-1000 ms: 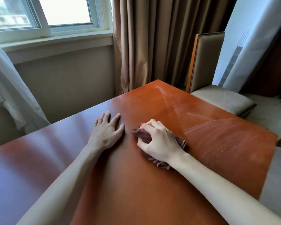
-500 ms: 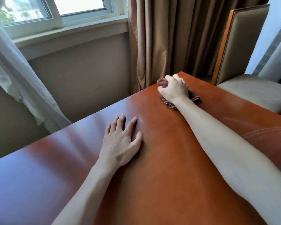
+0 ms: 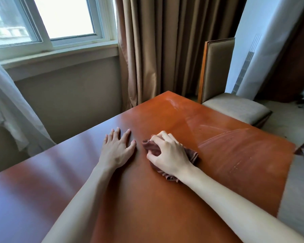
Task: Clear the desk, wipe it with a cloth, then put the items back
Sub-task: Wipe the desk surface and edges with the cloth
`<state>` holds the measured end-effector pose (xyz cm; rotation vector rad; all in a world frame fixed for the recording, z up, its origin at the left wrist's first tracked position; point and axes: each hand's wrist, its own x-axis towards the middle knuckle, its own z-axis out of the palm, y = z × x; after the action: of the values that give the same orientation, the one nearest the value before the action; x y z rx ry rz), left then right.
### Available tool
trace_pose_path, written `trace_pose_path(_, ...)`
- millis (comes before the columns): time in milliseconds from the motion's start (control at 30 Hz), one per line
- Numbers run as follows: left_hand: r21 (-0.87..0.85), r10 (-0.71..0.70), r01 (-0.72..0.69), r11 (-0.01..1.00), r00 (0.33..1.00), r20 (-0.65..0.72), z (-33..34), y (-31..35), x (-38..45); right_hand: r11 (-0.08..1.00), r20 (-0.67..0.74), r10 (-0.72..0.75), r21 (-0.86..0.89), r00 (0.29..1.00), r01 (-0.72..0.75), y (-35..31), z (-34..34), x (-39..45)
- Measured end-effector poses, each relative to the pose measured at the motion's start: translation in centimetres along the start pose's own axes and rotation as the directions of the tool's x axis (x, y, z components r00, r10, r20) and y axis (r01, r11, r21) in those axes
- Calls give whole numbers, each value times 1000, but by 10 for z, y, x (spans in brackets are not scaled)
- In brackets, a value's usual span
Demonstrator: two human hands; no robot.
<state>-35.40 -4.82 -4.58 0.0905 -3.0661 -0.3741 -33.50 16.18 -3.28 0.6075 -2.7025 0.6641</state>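
The right hand [image 3: 168, 155] clutches the bunched cloth [image 3: 191, 154] mid-worktop [image 3: 244, 155], the left hand [image 3: 118, 149] lies flat and released just beside it, with streaky wiped surface stretching away to the right.

cloth [image 3: 189, 154] on desk [image 3: 235, 155], right of left hand [image 3: 117, 151]; chair [image 3: 232, 104] seemingly behind.

Desk [image 3: 165, 207]: glossy reddish-brown wooden top, filling your lower frame, faint wipe streaks toward its right side. Cloth [image 3: 152, 148]: dull reddish-brown, bunched, lying on the desk at centre frame, mostly covered by your right hand [image 3: 168, 155].
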Motion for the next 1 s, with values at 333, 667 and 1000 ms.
trace_pose_path(333, -1, 12, -12, 1000, 1000, -7, 6, -5, 5, 993, -45, 113, -17, 993, -114, 51, 21, 101)
trace_pose_path(667, 21, -15, 16, 1000, 999, -33, 10, -7, 7, 955, -129, 280, -68, 951, -290, 93, 64, 249)
trace_pose_path(1000, 16, 7, -7, 1000, 1000, 9, 4, -3, 4, 996, 32, 84, -19, 996, -84, 11, 14, 62)
